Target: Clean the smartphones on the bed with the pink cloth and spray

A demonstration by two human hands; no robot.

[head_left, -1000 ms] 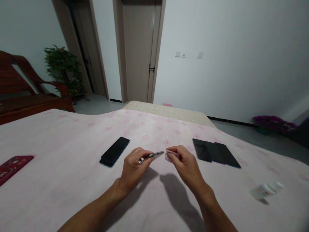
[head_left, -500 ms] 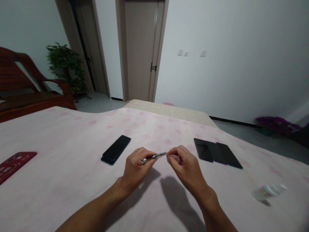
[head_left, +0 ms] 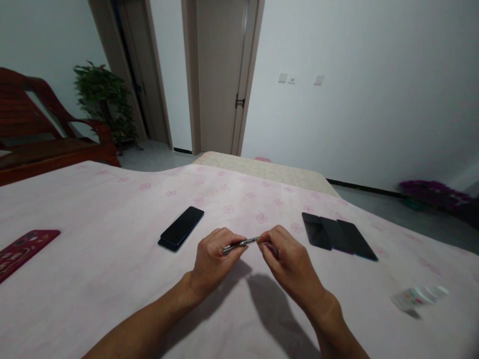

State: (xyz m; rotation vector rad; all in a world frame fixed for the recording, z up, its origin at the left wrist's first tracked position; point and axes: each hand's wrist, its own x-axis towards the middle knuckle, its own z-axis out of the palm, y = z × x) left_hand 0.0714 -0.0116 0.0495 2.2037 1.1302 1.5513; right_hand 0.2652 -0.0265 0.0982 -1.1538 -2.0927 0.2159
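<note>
A thin, silver-edged phone (head_left: 247, 241) is held nearly edge-on above the bed-like, cloth-covered surface. My left hand (head_left: 217, 252) is closed on its left part, thumb on top and fingers underneath. At the phone's right end, the fingertips of my right hand (head_left: 286, 257) are pinched together. A small pinkish-grey piece shows among those right fingers, but its kind is unclear. Left of my hands, two dark phones (head_left: 182, 227) lie one on top of the other. Farther right, several dark phones (head_left: 339, 234) overlap in a fanned row.
A red phone case or phone (head_left: 28, 252) lies at the left edge. A small white bottle (head_left: 417, 297) is on the right. The pink flowered cloth (head_left: 112, 224) covers the surface. Beyond stand a wooden bench (head_left: 56, 134), a potted plant (head_left: 103, 99) and a door (head_left: 220, 75).
My right fingertips have drawn slightly closer along the phone's right end, covering more of it. The whole view has shifted a little. Objects on the cloth lie as before.
</note>
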